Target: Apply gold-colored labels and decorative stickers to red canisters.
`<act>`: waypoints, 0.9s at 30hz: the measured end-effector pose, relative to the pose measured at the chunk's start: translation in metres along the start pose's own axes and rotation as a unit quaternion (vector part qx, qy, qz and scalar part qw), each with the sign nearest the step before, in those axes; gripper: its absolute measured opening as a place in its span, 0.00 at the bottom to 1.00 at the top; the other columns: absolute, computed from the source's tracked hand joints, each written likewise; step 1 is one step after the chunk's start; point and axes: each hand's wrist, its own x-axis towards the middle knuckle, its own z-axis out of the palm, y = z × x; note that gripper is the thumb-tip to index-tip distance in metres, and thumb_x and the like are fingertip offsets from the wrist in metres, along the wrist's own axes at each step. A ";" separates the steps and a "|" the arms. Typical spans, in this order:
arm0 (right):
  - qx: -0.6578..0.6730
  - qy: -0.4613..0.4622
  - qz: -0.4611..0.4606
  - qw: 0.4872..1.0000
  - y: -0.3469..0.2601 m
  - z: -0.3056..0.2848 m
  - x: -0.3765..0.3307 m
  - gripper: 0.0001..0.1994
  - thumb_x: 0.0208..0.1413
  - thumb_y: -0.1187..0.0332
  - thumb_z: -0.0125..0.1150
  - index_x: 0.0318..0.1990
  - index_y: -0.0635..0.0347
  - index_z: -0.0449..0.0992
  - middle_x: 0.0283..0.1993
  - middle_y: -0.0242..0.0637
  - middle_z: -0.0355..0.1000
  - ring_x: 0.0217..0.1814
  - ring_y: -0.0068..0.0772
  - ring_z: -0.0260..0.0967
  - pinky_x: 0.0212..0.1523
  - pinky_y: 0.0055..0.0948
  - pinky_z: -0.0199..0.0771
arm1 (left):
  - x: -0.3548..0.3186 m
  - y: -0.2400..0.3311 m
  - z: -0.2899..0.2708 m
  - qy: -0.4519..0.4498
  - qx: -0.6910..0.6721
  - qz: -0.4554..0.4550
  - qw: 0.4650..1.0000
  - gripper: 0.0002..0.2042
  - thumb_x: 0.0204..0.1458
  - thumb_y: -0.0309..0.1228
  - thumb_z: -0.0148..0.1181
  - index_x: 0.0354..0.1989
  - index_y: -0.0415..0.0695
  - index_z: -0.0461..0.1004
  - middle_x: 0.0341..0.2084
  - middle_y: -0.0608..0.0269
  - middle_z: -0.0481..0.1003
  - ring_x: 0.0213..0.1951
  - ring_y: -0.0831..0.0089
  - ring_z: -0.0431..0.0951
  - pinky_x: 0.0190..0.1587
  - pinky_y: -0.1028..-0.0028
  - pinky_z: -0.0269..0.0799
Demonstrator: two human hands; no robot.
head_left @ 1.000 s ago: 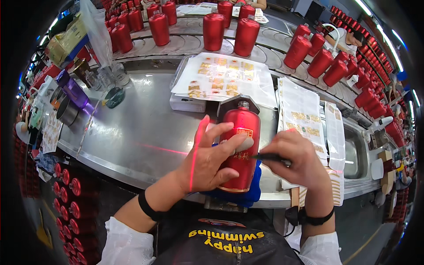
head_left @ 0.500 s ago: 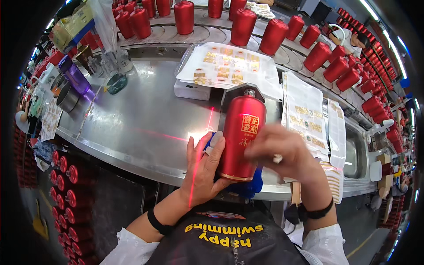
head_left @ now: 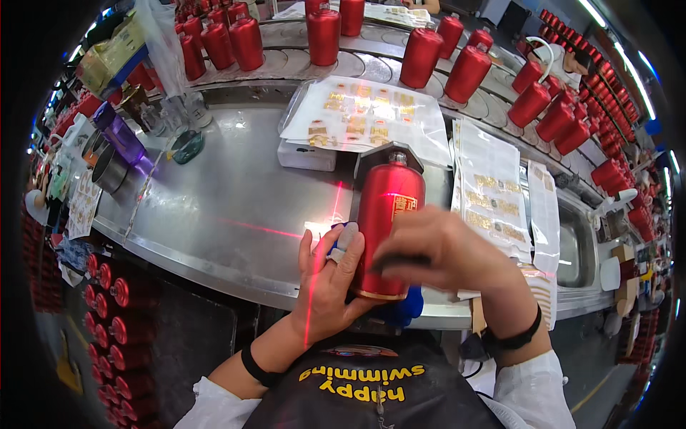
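Observation:
A red metallic bottle [head_left: 382, 207] with gold characters leans back in a dark angular holder [head_left: 418, 159] in front of me. My left hand [head_left: 331, 275] grips its lower left side, thumb near the base; grey finger cots cover its fingertips. Blue cloth-like material [head_left: 409, 307] shows beneath the bottle's base. Over the bottle's lower right front is my right hand [head_left: 446, 247], smeared by motion. Its fingers close round a dark, blurred piece [head_left: 401, 262] whose kind I cannot make out. That piece and the hand hide part of the gold print. Red laser lines cross my left hand and the bottle.
Sheets of gold labels [head_left: 357, 118] lie on a white box [head_left: 306, 156] behind the bottle; more label sheets [head_left: 493, 193] lie right. A conveyor [head_left: 286, 61] carries red bottles beyond. A purple bottle [head_left: 120, 136] stands left, a sink [head_left: 575, 254] right, and stacked red bottles [head_left: 121, 293] lower left.
My right hand has moved left and slightly down across the bottle's front, and the dark piece in it now shows. My left hand keeps its grip. Conveyor bottles have shifted.

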 end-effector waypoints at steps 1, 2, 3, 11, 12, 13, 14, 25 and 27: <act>0.003 0.146 0.129 0.981 0.002 0.001 0.000 0.09 0.45 0.75 0.70 0.35 0.59 0.80 0.28 0.38 0.73 0.33 0.39 0.75 0.36 0.34 0.73 | 0.000 -0.001 0.000 0.004 -0.002 0.005 1.000 0.44 0.47 0.50 0.67 0.67 0.37 0.56 0.55 0.46 0.70 0.63 0.44 0.62 0.66 0.42 0.38; 0.008 0.279 0.227 0.933 0.004 0.002 0.000 0.08 0.45 0.75 0.70 0.35 0.59 0.80 0.28 0.38 0.73 0.34 0.40 0.75 0.37 0.34 0.73 | 0.000 -0.002 0.000 0.001 0.003 0.006 1.000 0.44 0.46 0.51 0.67 0.67 0.37 0.57 0.54 0.44 0.71 0.62 0.45 0.63 0.66 0.41 0.38; -0.251 0.360 0.193 0.878 0.004 0.001 -0.001 0.08 0.47 0.74 0.68 0.37 0.60 0.79 0.30 0.39 0.73 0.34 0.39 0.75 0.37 0.34 0.73 | 0.001 -0.002 0.000 0.002 0.009 0.010 1.000 0.44 0.46 0.51 0.67 0.67 0.37 0.57 0.53 0.42 0.71 0.61 0.45 0.64 0.65 0.39 0.39; -0.405 0.319 0.161 0.842 0.011 -0.010 0.005 0.10 0.46 0.74 0.68 0.38 0.58 0.77 0.33 0.40 0.72 0.38 0.45 0.72 0.36 0.36 0.71 | 0.002 -0.001 -0.008 0.007 -0.019 0.027 0.999 0.43 0.49 0.56 0.61 0.67 0.38 0.57 0.54 0.44 0.71 0.64 0.45 0.59 0.66 0.41 0.38; -0.419 0.326 0.118 0.839 0.013 -0.008 0.002 0.10 0.46 0.74 0.68 0.38 0.58 0.77 0.33 0.40 0.72 0.38 0.45 0.72 0.36 0.36 0.71 | 0.003 -0.002 -0.011 0.009 -0.052 0.039 0.998 0.42 0.51 0.59 0.57 0.67 0.41 0.58 0.51 0.45 0.73 0.65 0.47 0.57 0.66 0.41 0.36; -0.350 0.319 0.070 0.878 0.010 -0.002 -0.009 0.10 0.46 0.74 0.68 0.38 0.58 0.77 0.33 0.39 0.71 0.38 0.42 0.71 0.36 0.34 0.70 | 0.008 -0.005 -0.015 0.009 -0.052 0.043 0.998 0.42 0.51 0.59 0.57 0.67 0.41 0.58 0.51 0.45 0.73 0.65 0.47 0.57 0.66 0.41 0.36; -0.284 0.315 -0.008 0.906 0.006 0.006 -0.021 0.10 0.46 0.74 0.69 0.38 0.58 0.77 0.33 0.37 0.71 0.38 0.40 0.70 0.35 0.33 0.70 | 0.015 -0.010 -0.019 -0.047 -0.048 0.097 0.993 0.40 0.52 0.61 0.53 0.67 0.45 0.60 0.51 0.48 0.74 0.66 0.49 0.56 0.66 0.41 0.36; -0.161 0.391 0.155 0.893 0.045 -0.041 -0.090 0.11 0.61 0.79 0.49 0.48 0.65 0.74 0.55 0.44 0.71 0.49 0.30 0.71 0.40 0.24 0.76 | 0.121 -0.051 -0.006 -0.047 -0.151 -0.048 0.986 0.25 0.63 0.51 0.47 0.53 0.40 0.74 0.48 0.55 0.76 0.55 0.59 0.71 0.61 0.63 0.61; -0.155 0.407 0.207 0.876 0.083 -0.089 -0.087 0.10 0.61 0.78 0.50 0.47 0.64 0.75 0.55 0.43 0.72 0.48 0.30 0.72 0.40 0.25 0.76 | 0.124 -0.053 0.004 -0.044 -0.229 -0.163 0.959 0.25 0.63 0.50 0.47 0.52 0.38 0.74 0.46 0.54 0.77 0.52 0.62 0.75 0.58 0.65 0.66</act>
